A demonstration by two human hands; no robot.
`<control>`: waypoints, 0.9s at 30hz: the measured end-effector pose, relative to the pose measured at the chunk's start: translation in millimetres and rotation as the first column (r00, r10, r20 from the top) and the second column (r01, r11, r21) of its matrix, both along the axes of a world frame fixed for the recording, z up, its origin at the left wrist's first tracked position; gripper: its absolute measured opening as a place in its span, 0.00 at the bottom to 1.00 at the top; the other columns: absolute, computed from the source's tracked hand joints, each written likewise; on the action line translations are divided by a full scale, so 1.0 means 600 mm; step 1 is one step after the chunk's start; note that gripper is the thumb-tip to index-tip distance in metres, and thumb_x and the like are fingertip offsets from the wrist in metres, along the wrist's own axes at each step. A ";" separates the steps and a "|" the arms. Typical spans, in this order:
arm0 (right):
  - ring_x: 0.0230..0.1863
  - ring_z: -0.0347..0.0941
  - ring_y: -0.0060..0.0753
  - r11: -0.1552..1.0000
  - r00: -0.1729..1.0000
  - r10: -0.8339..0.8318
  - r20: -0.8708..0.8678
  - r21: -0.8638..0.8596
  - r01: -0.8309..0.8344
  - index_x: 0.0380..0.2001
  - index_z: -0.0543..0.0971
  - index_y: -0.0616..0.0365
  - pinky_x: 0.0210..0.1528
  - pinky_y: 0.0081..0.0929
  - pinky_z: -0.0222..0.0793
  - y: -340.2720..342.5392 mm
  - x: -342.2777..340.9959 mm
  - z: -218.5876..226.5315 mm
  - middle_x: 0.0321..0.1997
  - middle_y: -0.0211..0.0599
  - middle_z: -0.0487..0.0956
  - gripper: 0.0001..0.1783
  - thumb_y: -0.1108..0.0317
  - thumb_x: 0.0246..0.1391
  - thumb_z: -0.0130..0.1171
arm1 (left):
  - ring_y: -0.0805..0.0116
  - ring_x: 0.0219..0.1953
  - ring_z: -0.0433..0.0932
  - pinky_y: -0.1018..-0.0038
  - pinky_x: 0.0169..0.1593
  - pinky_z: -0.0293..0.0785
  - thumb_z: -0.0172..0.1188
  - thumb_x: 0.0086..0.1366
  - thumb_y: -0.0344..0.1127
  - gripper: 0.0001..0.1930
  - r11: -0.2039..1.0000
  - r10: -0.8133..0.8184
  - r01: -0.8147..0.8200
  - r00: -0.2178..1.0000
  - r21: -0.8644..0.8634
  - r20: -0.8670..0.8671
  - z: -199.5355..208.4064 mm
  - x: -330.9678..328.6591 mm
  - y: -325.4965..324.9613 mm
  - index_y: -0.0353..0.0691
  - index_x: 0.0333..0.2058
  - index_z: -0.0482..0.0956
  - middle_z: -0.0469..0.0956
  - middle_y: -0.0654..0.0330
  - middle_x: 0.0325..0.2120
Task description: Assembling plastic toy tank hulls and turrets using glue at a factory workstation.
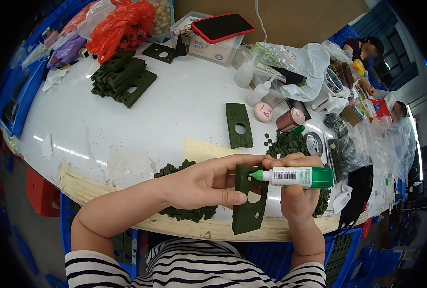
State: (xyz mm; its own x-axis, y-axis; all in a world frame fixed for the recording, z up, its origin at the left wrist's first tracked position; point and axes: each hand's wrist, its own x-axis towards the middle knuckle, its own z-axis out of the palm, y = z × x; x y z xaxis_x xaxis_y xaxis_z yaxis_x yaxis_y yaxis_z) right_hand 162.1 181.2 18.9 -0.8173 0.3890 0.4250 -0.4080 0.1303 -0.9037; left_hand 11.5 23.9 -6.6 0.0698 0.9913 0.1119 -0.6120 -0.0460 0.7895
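My left hand (213, 182) grips a dark green plastic plate (248, 216) by its left edge, thumb on the face and fingers behind. The plate is tilted upright over the table's front edge and has a large round hole. In my right hand (300, 197) is a white glue bottle (290, 176) with a green tip and green end, held sideways. Its tip touches or almost touches the plate's upper part, by a small slot. Heaps of small dark green pieces (189, 211) lie under my left wrist, and another heap of green pieces (290, 144) sits beyond my right hand.
A similar green plate (239, 126) lies flat ahead, near a pink round tin (263, 112) and a brown jar (290, 119). Stacked green plates (122, 79) stand at the far left. A red-cased phone (223, 28) rests on a clear box (208, 50). Other people sit at the far right.
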 end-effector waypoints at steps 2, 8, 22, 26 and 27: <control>0.47 0.78 0.40 0.994 0.998 -0.034 0.054 0.110 0.028 0.45 0.68 0.62 0.55 0.39 0.73 0.004 0.003 0.000 0.41 0.46 0.78 0.29 0.47 0.55 0.63 | 0.64 0.65 0.62 0.65 0.66 0.61 0.57 0.65 0.24 0.38 1.000 0.012 -0.012 1.000 0.007 0.000 -0.002 0.001 0.001 0.37 0.69 0.48 0.55 0.56 0.67; 0.45 0.78 0.41 0.988 0.996 -0.053 0.073 0.146 0.042 0.45 0.68 0.62 0.55 0.43 0.74 0.000 0.001 0.002 0.41 0.46 0.76 0.31 0.45 0.56 0.62 | 0.65 0.65 0.62 0.66 0.66 0.60 0.57 0.66 0.23 0.37 1.000 0.019 -0.019 1.000 -0.003 -0.019 -0.004 0.002 0.000 0.37 0.69 0.47 0.55 0.57 0.67; 0.50 0.78 0.43 1.000 1.000 0.005 -0.004 0.023 -0.005 0.45 0.69 0.63 0.53 0.35 0.75 -0.001 -0.001 -0.003 0.43 0.51 0.80 0.27 0.54 0.53 0.67 | 0.66 0.63 0.65 0.67 0.65 0.62 0.58 0.66 0.24 0.37 1.000 0.015 -0.015 1.000 -0.003 -0.006 -0.005 0.002 -0.001 0.37 0.69 0.49 0.60 0.56 0.64; 0.50 0.77 0.42 0.998 1.000 -0.006 -0.008 0.066 0.006 0.45 0.69 0.63 0.52 0.35 0.75 0.001 -0.001 -0.003 0.43 0.51 0.81 0.28 0.52 0.53 0.67 | 0.65 0.62 0.66 0.66 0.65 0.62 0.58 0.66 0.24 0.37 1.000 0.022 -0.022 1.000 0.003 -0.009 -0.006 0.002 0.000 0.37 0.69 0.49 0.60 0.55 0.64; 0.50 0.77 0.42 0.997 1.000 -0.009 -0.011 0.082 0.010 0.45 0.70 0.63 0.52 0.35 0.75 0.001 -0.001 -0.003 0.43 0.51 0.81 0.28 0.52 0.53 0.66 | 0.65 0.62 0.66 0.66 0.65 0.63 0.58 0.66 0.24 0.37 1.000 0.020 -0.020 1.000 0.005 -0.003 -0.006 0.002 0.000 0.37 0.69 0.49 0.60 0.55 0.64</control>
